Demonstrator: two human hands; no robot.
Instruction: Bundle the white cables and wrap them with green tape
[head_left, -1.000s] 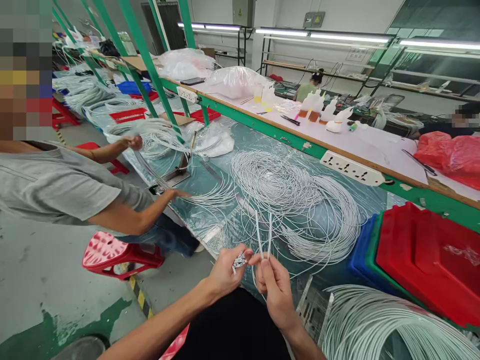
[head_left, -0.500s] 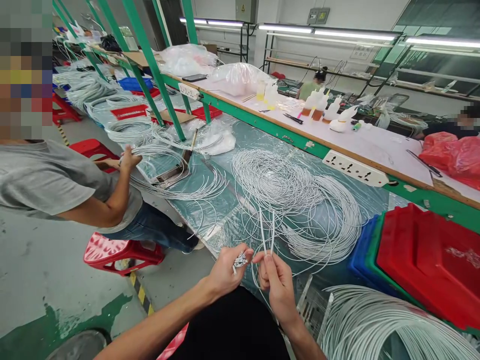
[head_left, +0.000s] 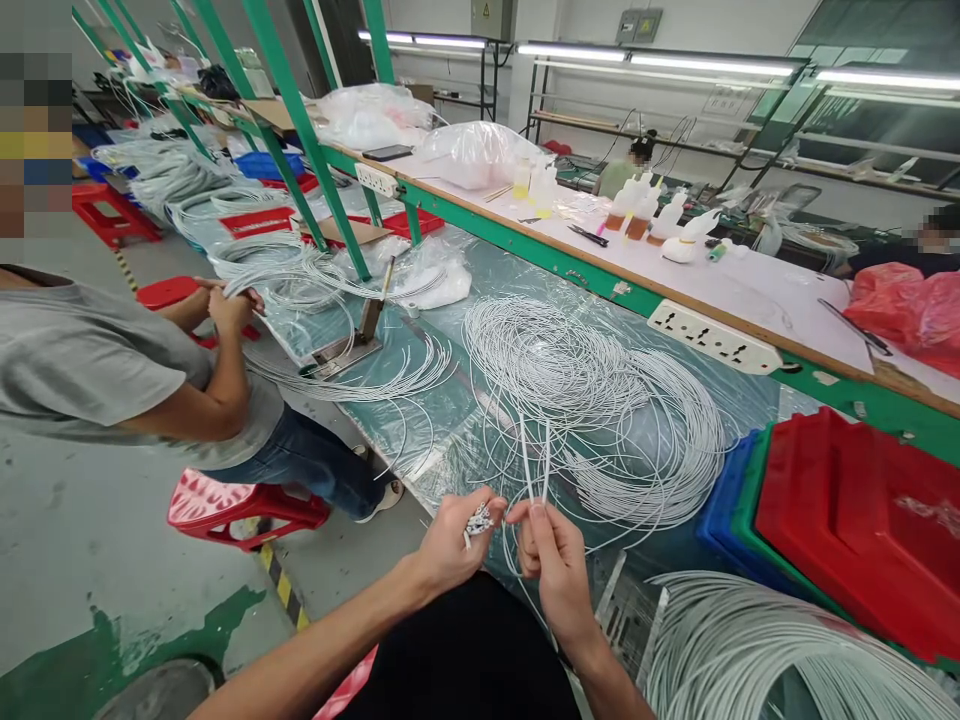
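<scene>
My left hand (head_left: 456, 540) is closed around a bundle of thin white wires (head_left: 480, 520), whose cut ends poke out beside the thumb. Close to its right, my right hand (head_left: 553, 555) pinches two white wire ends (head_left: 535, 465) that stand up between thumb and fingers, spread in a narrow V. Beyond both hands, a large tangled coil of white wire (head_left: 555, 360) lies on the plastic-covered table (head_left: 450, 440). A second loop of wire (head_left: 675, 440) overlaps its right side.
Stacked red, green and blue bins (head_left: 847, 520) stand at the right, with another wire coil (head_left: 780, 630) in front. A co-worker (head_left: 150, 380) holds wires at the left, near a metal hand tool (head_left: 360, 335). A green-edged shelf with a power strip (head_left: 712, 335) runs behind.
The co-worker's hands have moved left and a little up with their wires. My own hands hold nearly the same pose.
</scene>
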